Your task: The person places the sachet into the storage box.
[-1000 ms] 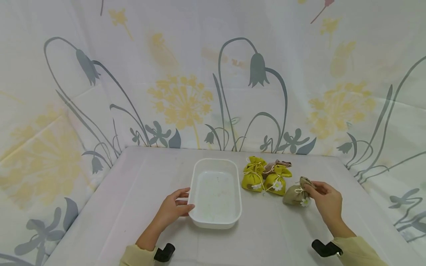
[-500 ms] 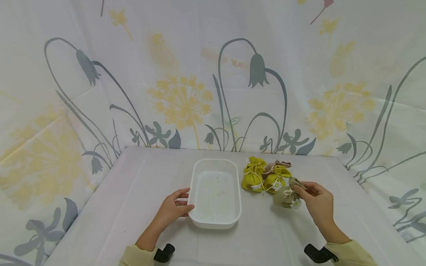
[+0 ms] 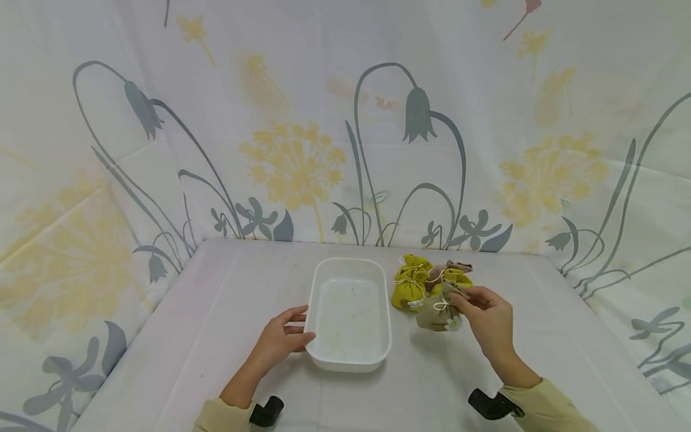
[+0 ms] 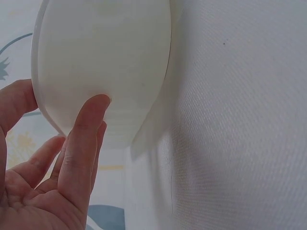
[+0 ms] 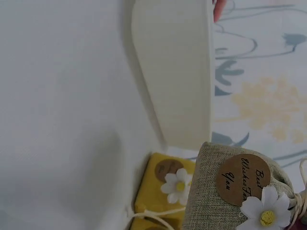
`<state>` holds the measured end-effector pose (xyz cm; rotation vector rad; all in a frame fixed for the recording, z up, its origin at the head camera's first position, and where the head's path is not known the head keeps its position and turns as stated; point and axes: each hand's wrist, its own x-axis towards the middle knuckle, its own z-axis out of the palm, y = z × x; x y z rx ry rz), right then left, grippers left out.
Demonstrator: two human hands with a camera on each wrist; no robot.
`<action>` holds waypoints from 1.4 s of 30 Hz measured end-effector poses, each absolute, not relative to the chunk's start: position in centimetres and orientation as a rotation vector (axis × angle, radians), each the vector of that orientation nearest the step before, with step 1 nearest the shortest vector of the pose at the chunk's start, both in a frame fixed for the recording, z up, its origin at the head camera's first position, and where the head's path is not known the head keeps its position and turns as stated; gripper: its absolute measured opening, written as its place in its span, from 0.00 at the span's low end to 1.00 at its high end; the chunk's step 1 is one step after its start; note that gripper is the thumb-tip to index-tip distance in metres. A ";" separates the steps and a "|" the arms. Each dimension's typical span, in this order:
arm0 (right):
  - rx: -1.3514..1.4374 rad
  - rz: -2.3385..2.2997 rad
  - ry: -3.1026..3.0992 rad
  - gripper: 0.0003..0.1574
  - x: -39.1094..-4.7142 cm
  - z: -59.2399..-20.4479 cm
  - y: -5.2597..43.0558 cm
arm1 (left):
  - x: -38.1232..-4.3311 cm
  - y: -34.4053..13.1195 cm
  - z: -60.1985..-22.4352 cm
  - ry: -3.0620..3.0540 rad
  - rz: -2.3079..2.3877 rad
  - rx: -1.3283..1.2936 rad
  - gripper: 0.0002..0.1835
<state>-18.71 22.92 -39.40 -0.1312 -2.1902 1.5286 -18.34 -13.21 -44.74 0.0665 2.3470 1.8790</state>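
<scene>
Head view takes in the pale table [image 3: 162, 372], then the white tray [image 3: 349, 318], its long axis running front to back, its left wall pinched between thumb and fingers of the left hand [image 3: 282, 337]. Right of the tray and apart from it, the grey-green bag [image 3: 432, 315] hangs in front of the yellow bags [image 3: 408, 294], neck pinched in the right hand [image 3: 492, 319], white flower [image 3: 453, 324] facing outward.

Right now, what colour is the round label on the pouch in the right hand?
The label is brown with dark lettering, clearest in the right wrist view.
</scene>
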 end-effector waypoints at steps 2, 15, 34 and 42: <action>-0.125 1.525 -2.188 0.15 -18.9 -39.2 22.2 | -18.3 -13.2 -44.7 2.347 1.879 0.063 0.33; 0.013 1.636 -2.137 0.14 -20.3 -38.3 18.5 | -18.4 -13.1 -44.7 2.357 1.874 0.053 0.33; 0.126 1.797 -2.186 0.13 -23.5 -37.1 13.2 | -18.4 -13.3 -45.0 2.350 1.895 0.049 0.34; 0.115 1.858 -2.190 0.11 -25.2 -37.1 10.7 | -18.5 -13.4 -45.4 2.348 1.897 0.075 0.34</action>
